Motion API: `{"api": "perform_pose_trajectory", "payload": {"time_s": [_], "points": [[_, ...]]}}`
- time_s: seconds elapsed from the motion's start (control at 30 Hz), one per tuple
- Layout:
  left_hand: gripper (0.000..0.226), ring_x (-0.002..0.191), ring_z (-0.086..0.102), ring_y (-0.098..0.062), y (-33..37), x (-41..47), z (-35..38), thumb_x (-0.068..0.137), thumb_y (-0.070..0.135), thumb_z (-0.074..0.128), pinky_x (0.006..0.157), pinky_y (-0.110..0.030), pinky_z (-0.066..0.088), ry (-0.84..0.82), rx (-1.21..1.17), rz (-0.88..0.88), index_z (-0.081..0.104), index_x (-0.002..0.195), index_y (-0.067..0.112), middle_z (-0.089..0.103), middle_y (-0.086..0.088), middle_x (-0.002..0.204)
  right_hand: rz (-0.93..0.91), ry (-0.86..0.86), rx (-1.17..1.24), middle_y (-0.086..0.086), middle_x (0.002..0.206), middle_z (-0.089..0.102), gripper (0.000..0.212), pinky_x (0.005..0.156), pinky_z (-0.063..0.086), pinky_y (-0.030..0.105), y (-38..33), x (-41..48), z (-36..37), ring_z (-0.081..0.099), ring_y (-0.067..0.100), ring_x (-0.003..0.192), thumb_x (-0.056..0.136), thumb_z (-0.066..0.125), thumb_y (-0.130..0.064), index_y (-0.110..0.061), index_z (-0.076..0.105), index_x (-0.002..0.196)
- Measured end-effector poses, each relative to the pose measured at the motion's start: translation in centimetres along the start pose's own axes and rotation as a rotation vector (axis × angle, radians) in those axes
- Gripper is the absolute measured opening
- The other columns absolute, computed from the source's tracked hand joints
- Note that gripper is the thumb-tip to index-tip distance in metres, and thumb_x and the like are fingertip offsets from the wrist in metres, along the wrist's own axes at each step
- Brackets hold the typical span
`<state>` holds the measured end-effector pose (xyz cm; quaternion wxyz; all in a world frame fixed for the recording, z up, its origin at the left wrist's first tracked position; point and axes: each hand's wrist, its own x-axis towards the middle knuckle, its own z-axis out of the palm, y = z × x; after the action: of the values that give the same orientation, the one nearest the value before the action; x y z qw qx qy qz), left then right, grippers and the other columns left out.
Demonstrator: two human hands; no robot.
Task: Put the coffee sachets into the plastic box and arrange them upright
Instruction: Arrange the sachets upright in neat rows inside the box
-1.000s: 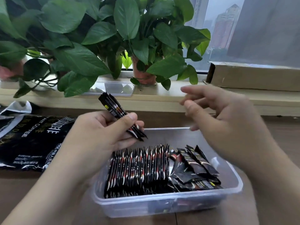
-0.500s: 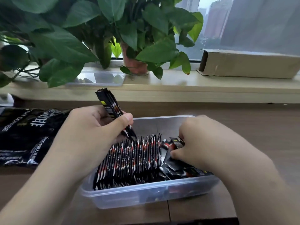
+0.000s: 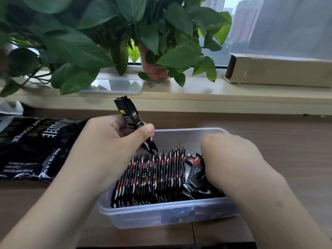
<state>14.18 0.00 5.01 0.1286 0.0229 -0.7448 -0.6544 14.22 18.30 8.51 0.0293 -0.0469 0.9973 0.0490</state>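
Sachets (image 3: 128, 114) in tight left grip (image 3: 111, 141)

Plastic box (image 3: 161, 212) on table (image 3: 287, 150): upright sachets (image 3: 152, 173) in left part, loose sachets (image 3: 195, 178) right, probably flat; coffee bag (image 3: 36, 150) left of box.

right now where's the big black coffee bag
In the head view the coffee bag lies flat on the wooden table at the left, just left of the left hand holding a bundle of sachets and of the plastic box.
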Motion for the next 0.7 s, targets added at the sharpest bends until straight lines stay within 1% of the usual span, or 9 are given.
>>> {"api": "perform_pose_trajectory", "payload": {"time_s": [0.17, 0.23, 0.3, 0.33, 0.4, 0.43, 0.53, 0.63, 0.7], "points": [[0.007, 0.083, 0.079, -0.025, -0.4, 0.2, -0.2, 0.085, 0.026, 0.076, 0.089, -0.049, 0.059, -0.017, 0.029, 0.019, 0.079, 0.082, 0.021, 0.081, -0.007, 0.084, 0.018, 0.063, 0.048, 0.000, 0.067, 0.036, 0.033, 0.051, 0.029, 0.027, 0.1, 0.1, -0.1, 0.031, 0.014, 0.052, 0.084, 0.053, -0.002, -0.017, 0.033, 0.063], [0.004, 0.084, 0.079, -0.024, -0.5, 0.3, -0.3, 0.085, 0.029, 0.076, 0.089, -0.049, 0.059, -0.026, 0.041, 0.033, 0.079, 0.083, 0.026, 0.081, -0.006, 0.085, 0.032, 0.125, 0.087, 0.001, 0.065, 0.039, 0.031, 0.047, 0.028, 0.027, 0.6, 0.1, -0.3, 0.034, 0.015, 0.051, 0.082, 0.057, -0.004, -0.017, 0.036, 0.062], [0.004, 0.084, 0.079, -0.023, -0.4, 0.2, -0.3, 0.085, 0.029, 0.075, 0.087, -0.046, 0.060, -0.039, 0.041, 0.041, 0.078, 0.083, 0.029, 0.081, -0.005, 0.084, 0.028, 0.214, 0.166, 0.001, 0.066, 0.049, 0.024, 0.044, 0.029, 0.025, 1.2, 0.2, -0.6, 0.044, 0.018, 0.054, 0.080, 0.065, -0.013, -0.016, 0.048, 0.064], [0.004, 0.085, 0.078, -0.023, -0.3, 0.2, -0.3, 0.085, 0.028, 0.075, 0.086, -0.044, 0.061, -0.045, 0.035, 0.040, 0.078, 0.083, 0.029, 0.081, -0.005, 0.084, 0.017, 0.252, 0.224, 0.001, 0.069, 0.056, 0.017, 0.045, 0.034, 0.025, 1.5, 0.3, -0.7, 0.051, 0.019, 0.058, 0.080, 0.069, -0.020, -0.017, 0.058, 0.068], [0.004, 0.086, 0.078, -0.023, -0.1, 0.2, -0.3, 0.084, 0.027, 0.075, 0.085, -0.042, 0.061, -0.056, 0.013, 0.031, 0.079, 0.082, 0.029, 0.081, -0.007, 0.084, -0.023, 0.290, 0.409, -0.003, 0.072, 0.068, 0.005, 0.051, 0.049, 0.027, 2.0, 0.4, -1.1, 0.062, 0.017, 0.066, 0.078, 0.075, -0.027, -0.024, 0.072, 0.077], [0.005, 0.086, 0.078, -0.023, 0.0, 0.1, -0.3, 0.083, 0.026, 0.075, 0.085, -0.042, 0.061, -0.060, 0.000, 0.024, 0.079, 0.082, 0.029, 0.081, -0.007, 0.084, -0.049, 0.290, 0.539, -0.005, 0.069, 0.070, 0.003, 0.054, 0.052, 0.026, 2.1, 0.4, -1.2, 0.063, 0.012, 0.063, 0.078, 0.076, -0.028, -0.027, 0.075, 0.076], [0.009, 0.088, 0.078, -0.022, 0.4, -0.1, -0.2, 0.083, 0.022, 0.074, 0.085, -0.041, 0.061, -0.072, -0.031, 0.017, 0.079, 0.081, 0.029, 0.081, -0.008, 0.085, -0.125, 0.277, 0.935, -0.009, 0.066, 0.073, 0.005, 0.061, 0.054, 0.024, 2.1, 0.5, -1.3, 0.067, 0.010, 0.061, 0.076, 0.082, -0.027, -0.030, 0.078, 0.076], [0.009, 0.090, 0.078, -0.019, 0.8, -0.4, -0.2, 0.083, 0.024, 0.074, 0.085, -0.043, 0.061, -0.110, -0.013, 0.023, 0.078, 0.083, 0.033, 0.081, -0.006, 0.086, -0.134, 0.332, 1.220, -0.009, 0.068, 0.075, 0.008, 0.058, 0.052, 0.018, 1.9, 0.7, -1.3, 0.064, 0.013, 0.057, 0.074, 0.084, -0.026, -0.029, 0.080, 0.079], [0.008, 0.091, 0.077, -0.016, 1.0, -0.6, -0.2, 0.083, 0.029, 0.075, 0.086, -0.045, 0.061, -0.131, 0.017, 0.042, 0.077, 0.086, 0.036, 0.081, -0.001, 0.086, -0.133, 0.334, 1.329, -0.004, 0.072, 0.077, 0.010, 0.068, 0.059, 0.034, 1.6, 0.6, -1.4, 0.066, 0.017, 0.060, 0.073, 0.084, -0.027, -0.029, 0.081, 0.082]]}}
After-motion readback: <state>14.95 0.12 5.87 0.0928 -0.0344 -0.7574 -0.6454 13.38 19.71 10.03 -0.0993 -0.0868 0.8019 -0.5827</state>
